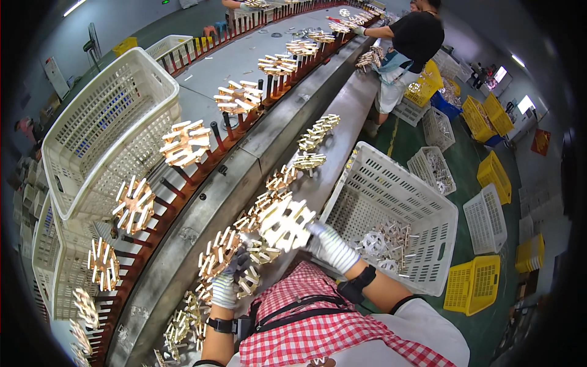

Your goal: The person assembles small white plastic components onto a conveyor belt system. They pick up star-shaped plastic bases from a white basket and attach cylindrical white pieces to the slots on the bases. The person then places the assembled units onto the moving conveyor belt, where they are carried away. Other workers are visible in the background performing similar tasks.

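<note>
My right hand [333, 246], in a striped glove, grips the edge of a brightly lit round piece [284, 225] covered with short pale rods. To its lower left, my left hand [227, 282], gloved with dark fingers, is closed at the edge of a copper-coloured disc with pale rods [217, 252]; its fingertips are partly hidden. More rod-covered discs [269, 197] lie in a row along the metal ledge [342, 113] under and beyond both hands. Loose pieces [177, 330] of the same sort lie near my left forearm.
A curved line of upright dark pegs [171, 186] carries similar discs [183, 144]. White crates [110, 122] stand left of it. At my right is a white crate [397, 183] with pieces inside; yellow crates [472, 284] stand beyond. A co-worker [416, 43] stands farther along the line.
</note>
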`<state>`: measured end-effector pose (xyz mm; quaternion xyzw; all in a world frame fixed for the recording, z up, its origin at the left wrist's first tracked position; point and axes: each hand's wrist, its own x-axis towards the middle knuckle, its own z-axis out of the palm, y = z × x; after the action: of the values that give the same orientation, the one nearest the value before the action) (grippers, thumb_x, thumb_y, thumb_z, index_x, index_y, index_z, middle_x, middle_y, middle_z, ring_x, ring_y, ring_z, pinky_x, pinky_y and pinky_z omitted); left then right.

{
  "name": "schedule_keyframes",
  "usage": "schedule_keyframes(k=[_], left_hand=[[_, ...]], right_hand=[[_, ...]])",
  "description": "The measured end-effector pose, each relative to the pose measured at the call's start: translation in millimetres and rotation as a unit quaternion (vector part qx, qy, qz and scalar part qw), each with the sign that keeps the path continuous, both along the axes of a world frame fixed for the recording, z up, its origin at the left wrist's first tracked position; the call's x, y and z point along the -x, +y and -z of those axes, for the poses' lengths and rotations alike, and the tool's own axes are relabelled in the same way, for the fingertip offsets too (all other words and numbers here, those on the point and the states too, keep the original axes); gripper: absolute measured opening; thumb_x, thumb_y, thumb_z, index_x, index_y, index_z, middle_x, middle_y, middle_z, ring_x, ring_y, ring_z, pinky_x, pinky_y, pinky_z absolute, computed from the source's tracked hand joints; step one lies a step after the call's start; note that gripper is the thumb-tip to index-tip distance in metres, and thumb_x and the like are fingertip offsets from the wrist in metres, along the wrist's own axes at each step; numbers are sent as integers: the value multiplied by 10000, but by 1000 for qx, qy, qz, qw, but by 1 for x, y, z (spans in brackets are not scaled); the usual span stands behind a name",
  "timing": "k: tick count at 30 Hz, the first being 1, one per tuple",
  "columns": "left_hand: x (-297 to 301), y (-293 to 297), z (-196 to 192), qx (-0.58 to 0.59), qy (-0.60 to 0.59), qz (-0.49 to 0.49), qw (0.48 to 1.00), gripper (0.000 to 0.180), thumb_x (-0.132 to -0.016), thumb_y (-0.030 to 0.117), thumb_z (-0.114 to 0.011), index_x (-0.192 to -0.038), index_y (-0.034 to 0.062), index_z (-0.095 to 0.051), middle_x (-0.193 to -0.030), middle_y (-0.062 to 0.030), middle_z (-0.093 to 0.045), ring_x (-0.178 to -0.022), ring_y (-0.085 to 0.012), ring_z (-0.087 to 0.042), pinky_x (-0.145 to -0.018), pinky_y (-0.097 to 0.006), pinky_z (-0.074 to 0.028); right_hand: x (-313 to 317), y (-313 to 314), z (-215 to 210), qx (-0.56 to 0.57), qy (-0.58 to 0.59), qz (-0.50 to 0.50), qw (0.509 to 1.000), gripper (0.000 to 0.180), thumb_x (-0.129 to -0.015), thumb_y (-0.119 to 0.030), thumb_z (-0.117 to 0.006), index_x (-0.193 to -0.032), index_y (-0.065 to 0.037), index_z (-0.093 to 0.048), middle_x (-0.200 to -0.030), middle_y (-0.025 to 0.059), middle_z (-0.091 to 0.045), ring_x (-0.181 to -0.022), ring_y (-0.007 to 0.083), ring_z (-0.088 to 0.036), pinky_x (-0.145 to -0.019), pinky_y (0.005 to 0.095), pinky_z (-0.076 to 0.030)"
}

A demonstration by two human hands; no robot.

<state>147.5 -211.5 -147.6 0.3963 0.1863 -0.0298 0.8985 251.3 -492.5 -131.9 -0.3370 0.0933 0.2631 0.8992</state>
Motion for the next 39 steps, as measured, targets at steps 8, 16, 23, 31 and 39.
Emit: schedule_keyframes(k=[8,16,23,31,39], left_hand=[[12,17,24,-32,33,-41,998,418,-899,246,-683,-1224,14,-556,-1152,-98,-632,-1042,-230,-614,-906,-401,-539],[29,21,-10,-112,63,-51,990,543,-911,284,-664,-1306,-48,-494,-1276,-160,-579,-1161,-289,-566,-974,-427,-491],[47,37,15,-97,109,-140,979,426,-903,242,-679,-1263,52,-553,-1207,-108,-625,-1074,-244,-617,-908,-387,-526],[37,37,56,-130,36,-78,988,502,-901,312,-665,-1312,58,-530,-1252,-116,-595,-1134,-249,-573,-974,-402,-458],[-18,-24,-5,-235,95,10,967,483,-920,336,-629,-1299,50,-542,-1199,-91,-592,-1054,-204,-528,-890,-352,-423]], right_hand=[[-135,2,141,148,10,352,924,291,-969,-68,-480,-1251,-119,-532,-1132,71,-639,-971,236,-654,-775,407,-597],[-210,0,169,262,173,403,860,287,-918,-50,-564,-1205,-55,-546,-1033,132,-661,-826,289,-684,-644,431,-599],[-216,-18,187,219,204,223,928,346,-951,-261,-562,-1268,-130,-521,-1211,82,-595,-1085,282,-569,-915,533,-478],[-209,-24,167,685,-157,251,666,490,-891,-330,-601,-1254,-11,-521,-1160,216,-619,-986,374,-606,-888,421,-468],[-322,-77,217,361,58,225,903,440,-914,-340,-565,-1296,-138,-485,-1121,128,-578,-942,306,-554,-806,438,-475]])
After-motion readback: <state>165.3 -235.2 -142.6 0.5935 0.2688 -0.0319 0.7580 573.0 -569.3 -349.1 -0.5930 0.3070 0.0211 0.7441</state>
